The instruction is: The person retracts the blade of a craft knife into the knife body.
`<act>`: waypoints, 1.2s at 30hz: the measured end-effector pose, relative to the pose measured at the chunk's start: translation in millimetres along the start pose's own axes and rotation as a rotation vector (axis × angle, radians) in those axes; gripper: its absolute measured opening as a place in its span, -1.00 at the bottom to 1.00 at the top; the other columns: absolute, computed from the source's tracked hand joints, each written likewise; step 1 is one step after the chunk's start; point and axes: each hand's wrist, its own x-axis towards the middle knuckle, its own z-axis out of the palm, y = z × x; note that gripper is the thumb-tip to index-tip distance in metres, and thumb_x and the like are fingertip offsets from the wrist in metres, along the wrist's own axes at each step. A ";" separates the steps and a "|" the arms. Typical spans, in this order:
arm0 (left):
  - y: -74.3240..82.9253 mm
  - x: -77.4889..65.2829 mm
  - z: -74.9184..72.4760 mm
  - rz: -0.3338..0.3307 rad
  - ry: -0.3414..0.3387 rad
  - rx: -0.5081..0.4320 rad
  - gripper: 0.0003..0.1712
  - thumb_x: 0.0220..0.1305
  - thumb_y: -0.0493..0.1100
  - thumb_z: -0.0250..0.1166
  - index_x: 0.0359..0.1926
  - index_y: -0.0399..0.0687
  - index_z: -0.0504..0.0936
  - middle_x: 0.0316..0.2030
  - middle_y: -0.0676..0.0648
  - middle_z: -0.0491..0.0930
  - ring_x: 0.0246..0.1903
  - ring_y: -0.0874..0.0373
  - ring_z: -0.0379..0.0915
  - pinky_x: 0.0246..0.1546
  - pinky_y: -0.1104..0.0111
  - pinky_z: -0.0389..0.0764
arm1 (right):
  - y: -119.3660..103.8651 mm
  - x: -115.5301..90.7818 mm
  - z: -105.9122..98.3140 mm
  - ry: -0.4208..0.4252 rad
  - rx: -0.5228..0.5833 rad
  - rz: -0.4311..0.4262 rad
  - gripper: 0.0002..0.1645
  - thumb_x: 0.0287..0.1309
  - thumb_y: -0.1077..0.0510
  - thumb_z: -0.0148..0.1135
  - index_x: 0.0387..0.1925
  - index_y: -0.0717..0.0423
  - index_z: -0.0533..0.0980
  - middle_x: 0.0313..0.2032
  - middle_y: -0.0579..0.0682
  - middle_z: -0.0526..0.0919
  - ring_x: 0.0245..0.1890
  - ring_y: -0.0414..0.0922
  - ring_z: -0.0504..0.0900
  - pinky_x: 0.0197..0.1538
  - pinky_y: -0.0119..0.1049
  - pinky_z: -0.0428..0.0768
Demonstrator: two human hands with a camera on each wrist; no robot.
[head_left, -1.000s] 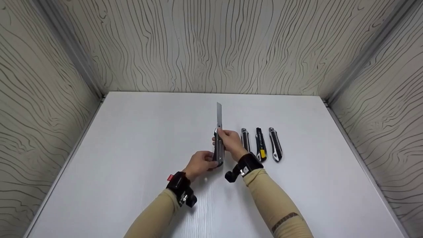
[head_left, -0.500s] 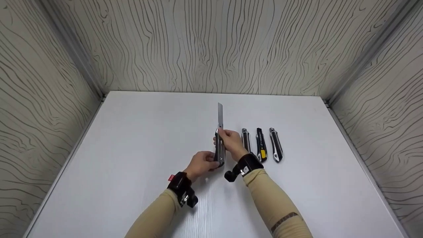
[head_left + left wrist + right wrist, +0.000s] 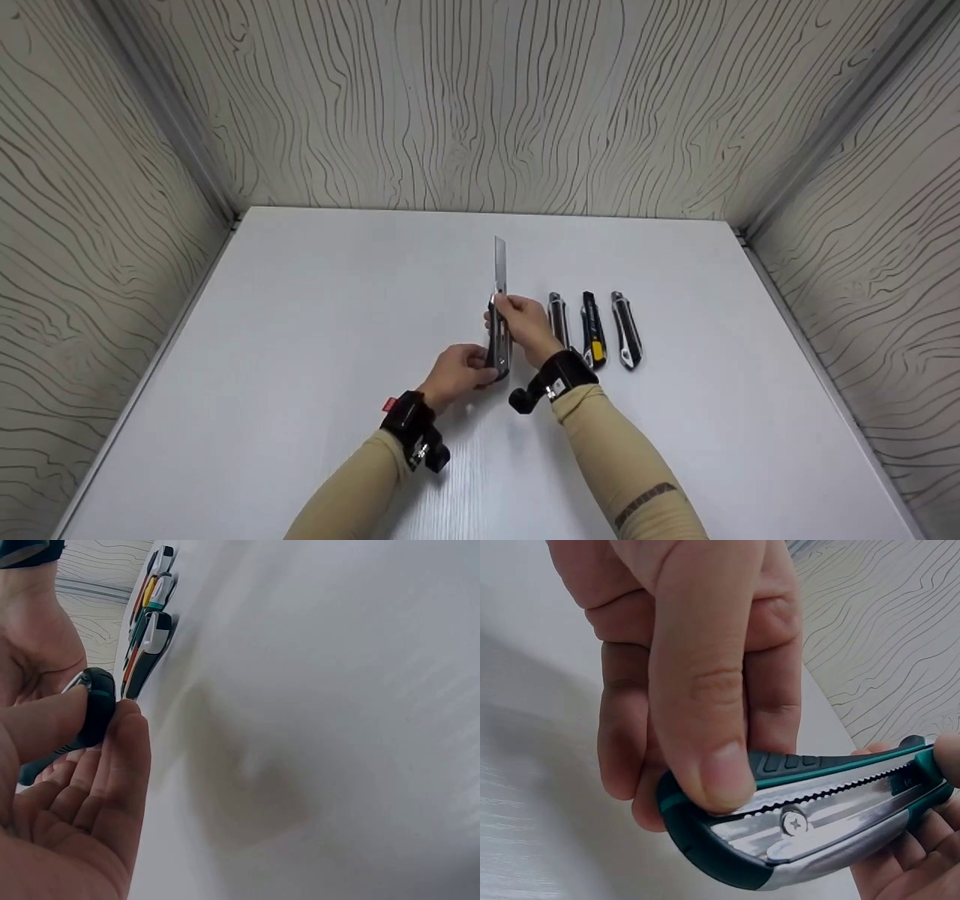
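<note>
My right hand (image 3: 527, 324) grips the upper handle of a utility knife (image 3: 502, 352), thumb along it. A long silver blade (image 3: 500, 262) sticks out toward the back wall. With thumb and fingers, my left hand (image 3: 456, 373) pinches the knife's butt end; the left wrist view shows that dark end (image 3: 97, 709) between them. The right wrist view gives a close look at the handle: dark green and grey, with a toothed metal channel and a screw (image 3: 795, 823). There the left thumb (image 3: 724, 772) presses the butt, and the right thumb is at the frame's edge by the slider.
Right of my hands, three utility knives lie side by side on the white table (image 3: 322, 315): a grey one (image 3: 557, 313), a black one with a yellow part (image 3: 591, 322) and another grey one (image 3: 627, 330). Wood-patterned panels (image 3: 480, 105) stand around the table.
Both hands keep their hold on the knife, which has shifted slightly to the right. Its blade tip appears slightly lower in the head view. The knives on the table stay in place.
</note>
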 end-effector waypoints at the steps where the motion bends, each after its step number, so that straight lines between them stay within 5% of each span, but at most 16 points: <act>1: -0.2 -0.2 0.0 0.003 0.002 0.004 -0.69 0.15 -0.34 0.32 -0.08 -0.41 0.59 -0.26 -0.22 0.70 -0.37 0.21 0.58 -0.21 0.26 0.70 | 0.2 -0.1 0.0 -0.003 0.003 -0.002 -0.56 0.41 -0.03 0.06 0.07 0.22 0.53 -0.20 0.09 0.73 -0.28 -0.18 0.70 -0.15 -0.34 0.65; 36: -0.8 -0.9 4.7 0.020 0.012 -0.010 -0.68 0.15 -0.37 0.31 -0.06 -0.44 0.58 -0.22 -0.27 0.68 -0.32 0.19 0.57 -0.22 0.31 0.69 | 2.6 -3.6 -4.2 -0.074 0.071 0.020 -0.48 0.42 -0.06 0.03 0.15 0.26 0.48 -0.13 0.13 0.72 -0.26 -0.16 0.72 -0.11 -0.30 0.67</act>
